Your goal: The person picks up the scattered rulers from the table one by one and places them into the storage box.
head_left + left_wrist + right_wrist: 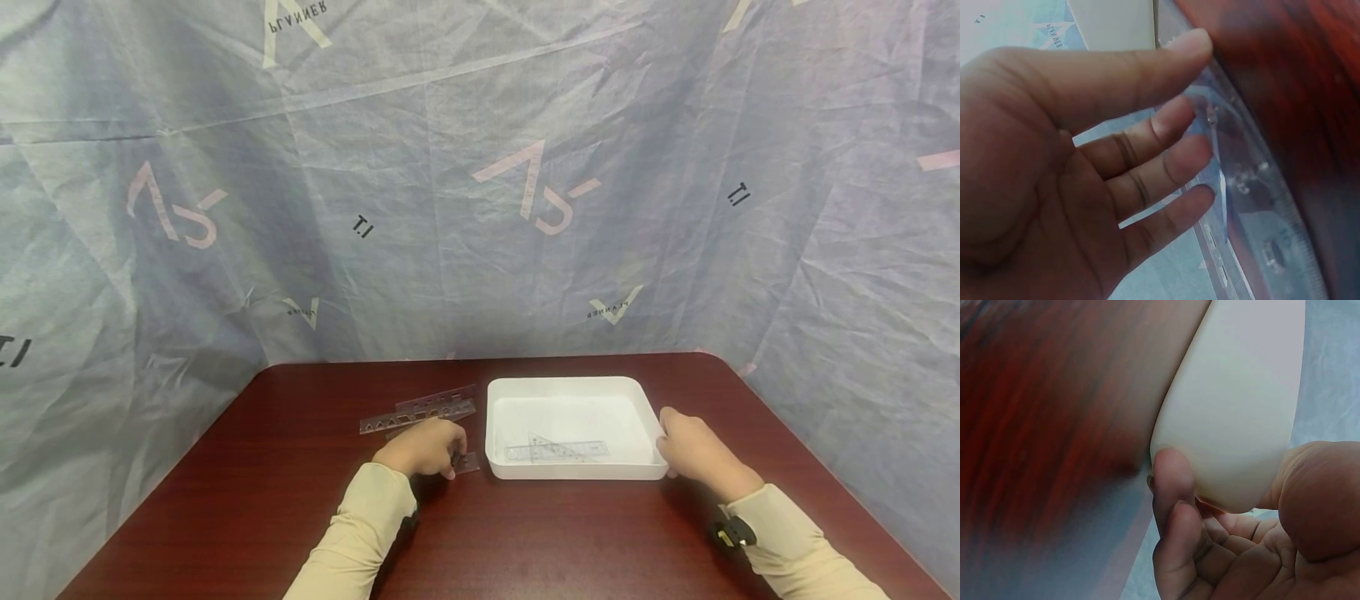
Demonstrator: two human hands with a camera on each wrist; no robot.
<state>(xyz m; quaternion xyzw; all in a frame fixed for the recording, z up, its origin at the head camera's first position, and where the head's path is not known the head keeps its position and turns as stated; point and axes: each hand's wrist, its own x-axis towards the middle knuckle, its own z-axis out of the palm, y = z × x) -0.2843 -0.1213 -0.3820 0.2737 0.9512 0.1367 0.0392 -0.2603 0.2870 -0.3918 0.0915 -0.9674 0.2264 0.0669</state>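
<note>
A white tray (570, 471) lies on the dark red table, with a clear ruler (597, 448) and a clear set square (551, 443) inside, near its front wall. My right hand (693, 450) grips the tray's right side, fingers against the wall's underside in the right wrist view. To the tray's left, my left hand (426, 450) reaches down over a clear ruler (469, 463) on the table. In the left wrist view its thumb and loosely bent fingers (1188, 156) are at the clear plastic; firm contact is hard to tell. Behind that hand lie stencil rulers (416, 417), overlapping.
The wooden table (540, 542) runs back to a grey printed cloth (465, 275) that hangs behind and at both sides. A dark device (737, 532) sits at the right wrist.
</note>
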